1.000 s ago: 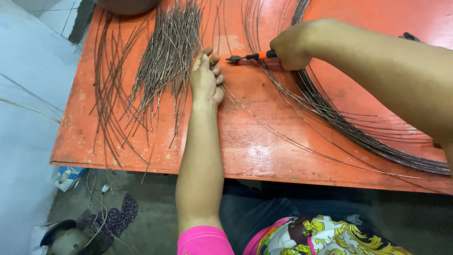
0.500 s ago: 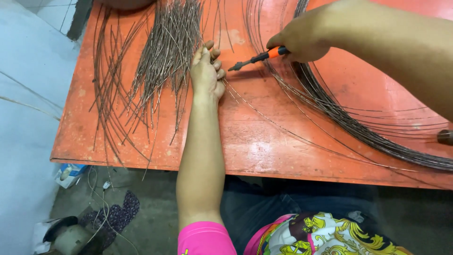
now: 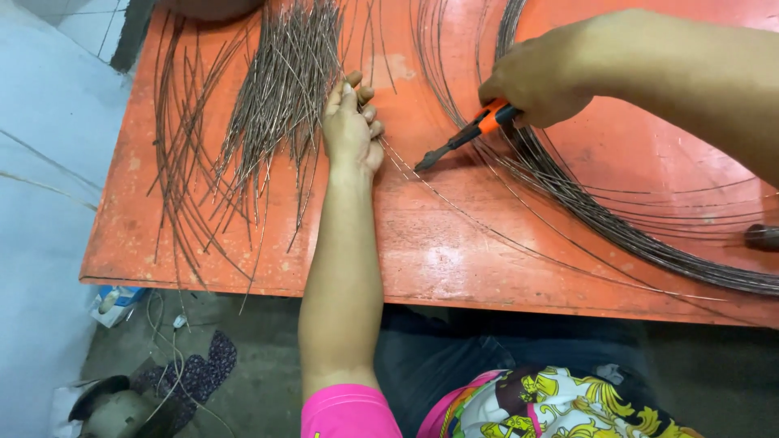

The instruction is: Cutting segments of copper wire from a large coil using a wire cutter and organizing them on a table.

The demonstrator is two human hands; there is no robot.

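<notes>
My left hand [image 3: 351, 126] lies flat on the orange table [image 3: 454, 243], fingers pressed against the right edge of a pile of cut wire pieces [image 3: 280, 93]. A thin wire strand runs from under this hand toward the right. My right hand [image 3: 540, 77] grips orange-handled cutting pliers [image 3: 466, 134], whose dark jaws point down-left, close to the strand beside my left hand. A large coil of thin wire [image 3: 600, 215] curves under and around my right hand.
Longer loose wires [image 3: 182, 178] spread over the table's left part and hang past its front edge. A dark round object [image 3: 763, 237] sits at the right edge. Below the table are a small box [image 3: 118, 302], cables and dark cloth [image 3: 182, 377] on the floor.
My right hand has moved right and slightly back with the pliers, which now tilt down-left. My left hand has stayed on the wire pile.
</notes>
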